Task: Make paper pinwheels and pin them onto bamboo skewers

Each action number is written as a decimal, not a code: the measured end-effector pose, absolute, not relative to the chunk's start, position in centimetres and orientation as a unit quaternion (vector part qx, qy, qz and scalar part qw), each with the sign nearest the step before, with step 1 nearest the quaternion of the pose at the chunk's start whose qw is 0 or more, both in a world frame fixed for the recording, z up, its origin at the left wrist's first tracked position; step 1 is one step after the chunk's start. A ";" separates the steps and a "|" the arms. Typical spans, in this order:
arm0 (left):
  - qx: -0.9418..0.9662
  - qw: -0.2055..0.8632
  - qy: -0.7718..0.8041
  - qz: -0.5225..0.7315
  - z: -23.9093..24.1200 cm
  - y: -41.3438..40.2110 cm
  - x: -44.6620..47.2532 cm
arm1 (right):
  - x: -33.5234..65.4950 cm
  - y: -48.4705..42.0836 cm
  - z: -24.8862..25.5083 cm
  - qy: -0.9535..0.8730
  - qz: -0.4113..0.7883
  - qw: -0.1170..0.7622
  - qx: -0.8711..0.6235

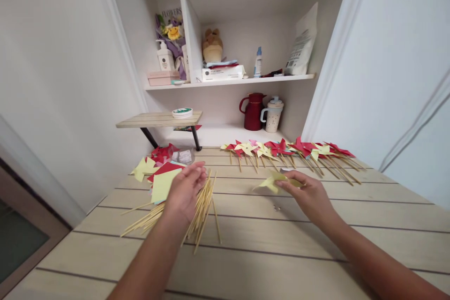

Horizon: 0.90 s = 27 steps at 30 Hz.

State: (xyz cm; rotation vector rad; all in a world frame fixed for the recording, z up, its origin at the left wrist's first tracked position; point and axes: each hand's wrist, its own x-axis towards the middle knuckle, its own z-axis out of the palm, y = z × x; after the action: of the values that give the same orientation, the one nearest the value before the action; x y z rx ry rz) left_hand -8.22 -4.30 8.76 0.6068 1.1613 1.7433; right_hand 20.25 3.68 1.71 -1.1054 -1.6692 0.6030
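My right hand (306,193) pinches a folded yellow paper pinwheel (276,181) just above the wooden table (267,248). My left hand (185,191) hovers palm down over a loose pile of thin wooden sticks (202,210), fingers slightly curled and apart, holding nothing that I can see. Left of that hand lie square sheets of yellow and red paper (162,181). A small dark pin or bead (277,207) lies on the table between my hands.
A row of finished red, yellow and pink pinwheels on sticks (291,151) lies along the table's far edge. A small raised shelf (160,120) stands at the back left. A red jug (253,111) and a speckled mug (272,115) sit in the alcove behind.
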 end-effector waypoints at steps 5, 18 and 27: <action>0.370 0.327 0.546 0.676 11.0 -4.3 -12.2 | 20.2 3.3 2.1 -0.693 0.251 0.498 -0.457; 0.707 -0.171 0.682 0.071 6.8 -5.6 -16.9 | 20.2 2.6 2.8 -0.709 0.295 0.478 -0.427; 0.714 -0.160 0.681 0.000 5.7 -5.2 -17.3 | 20.1 2.2 2.9 -0.722 0.268 0.484 -0.416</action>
State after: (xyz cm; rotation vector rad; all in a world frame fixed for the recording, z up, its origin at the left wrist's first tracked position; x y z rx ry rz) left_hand -17.26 -5.24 5.67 2.5068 2.3907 -0.0001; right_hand 20.12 2.23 2.93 -1.0131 -1.7589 0.6524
